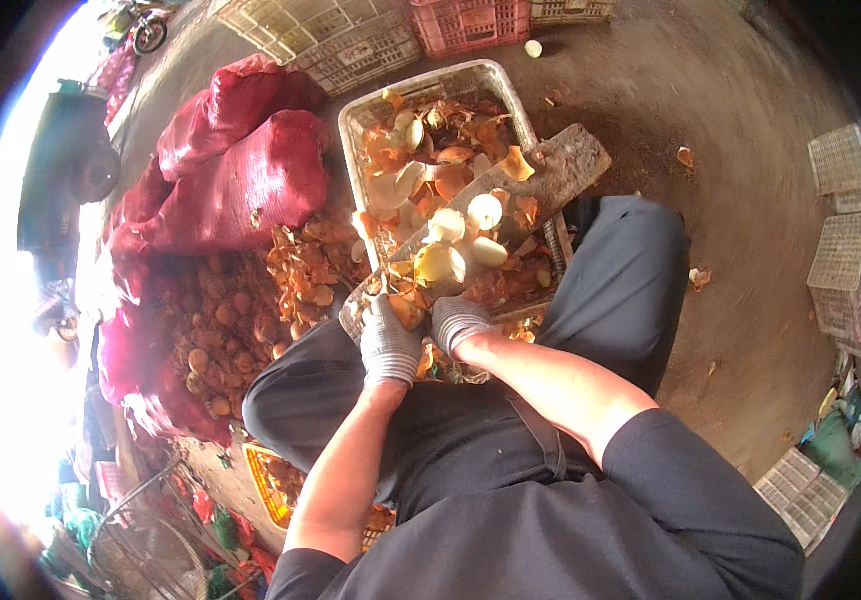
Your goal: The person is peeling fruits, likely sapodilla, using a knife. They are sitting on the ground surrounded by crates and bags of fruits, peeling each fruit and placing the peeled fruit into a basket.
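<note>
A worn wooden board (570, 166) lies slantwise across a plastic crate (346, 142) full of onion skins and peelings (449, 154). Several pale peeled onions (487, 252) rest on the board beyond my hands. My left hand (388, 341), in a striped knit glove, is at the board's near end, curled around a small thing that I cannot make out clearly. Close on its right, my right hand (459, 322), gloved alike, has its fingers bent beside a brownish onion (405, 310); whether it grips this onion is hidden by the glove.
Red mesh sacks (250, 176) lie at the left, one spilling unpeeled onions (224, 315). Stacked crates (359, 56) and a red crate (468, 26) stand beyond. A yellow crate (262, 491) is by my left knee. More crates (843, 270) line the right side.
</note>
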